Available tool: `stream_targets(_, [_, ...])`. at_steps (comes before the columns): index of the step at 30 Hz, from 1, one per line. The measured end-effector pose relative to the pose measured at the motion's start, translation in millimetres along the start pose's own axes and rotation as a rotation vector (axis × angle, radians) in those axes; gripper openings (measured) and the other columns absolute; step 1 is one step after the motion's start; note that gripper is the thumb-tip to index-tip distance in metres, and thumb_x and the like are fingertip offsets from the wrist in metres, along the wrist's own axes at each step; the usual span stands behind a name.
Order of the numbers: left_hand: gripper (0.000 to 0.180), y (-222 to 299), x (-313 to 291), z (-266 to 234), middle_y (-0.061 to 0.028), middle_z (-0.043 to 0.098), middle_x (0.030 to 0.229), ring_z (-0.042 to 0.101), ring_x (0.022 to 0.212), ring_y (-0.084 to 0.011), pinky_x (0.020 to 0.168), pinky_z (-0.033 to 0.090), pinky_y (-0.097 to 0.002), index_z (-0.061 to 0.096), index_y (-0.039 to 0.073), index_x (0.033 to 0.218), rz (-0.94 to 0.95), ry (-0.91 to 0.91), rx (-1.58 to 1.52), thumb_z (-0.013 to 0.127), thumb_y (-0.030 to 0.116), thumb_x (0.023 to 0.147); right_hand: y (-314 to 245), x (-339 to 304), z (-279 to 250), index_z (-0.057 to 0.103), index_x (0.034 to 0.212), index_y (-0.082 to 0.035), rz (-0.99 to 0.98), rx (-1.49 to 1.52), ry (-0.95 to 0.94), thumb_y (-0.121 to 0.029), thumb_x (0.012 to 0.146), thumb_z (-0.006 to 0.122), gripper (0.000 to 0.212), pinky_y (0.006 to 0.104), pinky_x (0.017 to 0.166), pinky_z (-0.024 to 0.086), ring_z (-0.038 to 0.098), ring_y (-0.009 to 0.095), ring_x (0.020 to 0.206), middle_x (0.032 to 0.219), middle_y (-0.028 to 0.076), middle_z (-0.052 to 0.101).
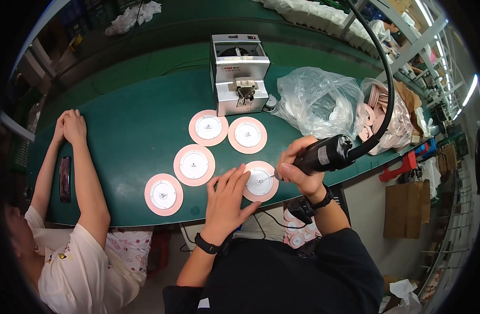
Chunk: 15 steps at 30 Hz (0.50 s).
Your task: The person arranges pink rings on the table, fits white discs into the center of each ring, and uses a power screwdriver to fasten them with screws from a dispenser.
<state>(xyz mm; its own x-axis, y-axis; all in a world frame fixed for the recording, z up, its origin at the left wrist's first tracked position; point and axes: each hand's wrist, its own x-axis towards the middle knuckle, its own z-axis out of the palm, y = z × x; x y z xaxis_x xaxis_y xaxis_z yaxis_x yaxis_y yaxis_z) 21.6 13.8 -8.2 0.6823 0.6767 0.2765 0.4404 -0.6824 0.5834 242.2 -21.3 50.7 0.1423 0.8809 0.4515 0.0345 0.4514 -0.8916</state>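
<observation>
My right hand [297,167] grips a black electric screwdriver [329,153] whose tip touches the white centre of a pink round disc [261,180] at the table's near edge. My left hand [228,196] lies flat with fingers spread, pressing the left rim of that disc. Several more pink discs with white centres lie on the green table: one [194,164] just left, one [163,194] further left, and two [208,127], [247,134] behind. The screwdriver's black cable [386,68] arcs up to the right.
A grey metal screw feeder [239,73] stands at the back middle. Clear plastic bags [321,102] hold more pink discs at right. Another person in a white shirt sits at left, hands [70,125] clasped on the green table [130,120], a dark phone [65,179] beside their arm.
</observation>
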Motion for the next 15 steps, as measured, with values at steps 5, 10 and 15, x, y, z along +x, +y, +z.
stream_targets(5, [0.079, 0.5, 0.4, -1.5, -0.0078, 0.052, 0.156, 0.048, 0.141, -0.0270, 0.113, 0.032, -0.0478, 0.055, 0.009, 0.143, -0.007, -0.004, -0.001, 0.087, 0.036, 0.076, -2.5, 1.4, -0.1, 0.046, 0.113, -0.003, 0.027, 0.094, 0.057, 0.003, 0.089, 0.069, 0.034, 0.0344, 0.051, 0.047, 0.051, 0.017, 0.051, 0.064, 0.006, 0.054])
stream_targets(10, [0.079, -0.3, 0.6, -0.3, -0.0079, 0.052, 0.155, 0.048, 0.141, -0.0272, 0.113, 0.032, -0.0481, 0.055, 0.009, 0.143, -0.007, -0.006, -0.002, 0.086, 0.037, 0.076, -2.8, 9.2, -3.2, 0.046, 0.116, -0.003, 0.019, 0.108, 0.014, 0.001, 0.089, 0.070, 0.036, 0.0343, 0.050, 0.047, 0.050, 0.016, 0.049, 0.064, 0.006, 0.054])
stream_targets(15, [0.079, -2.0, -0.2, 0.2, -0.0082, 0.052, 0.155, 0.048, 0.140, -0.0276, 0.113, 0.031, -0.0485, 0.054, 0.009, 0.143, -0.010, 0.015, 0.009, 0.086, 0.038, 0.077, -20.6, 72.4, -3.5, 0.046, 0.124, -0.002, -0.107, 0.199, -0.083, -0.003, 0.090, 0.070, 0.041, 0.0337, 0.051, 0.047, 0.050, 0.016, 0.048, 0.065, 0.005, 0.054])
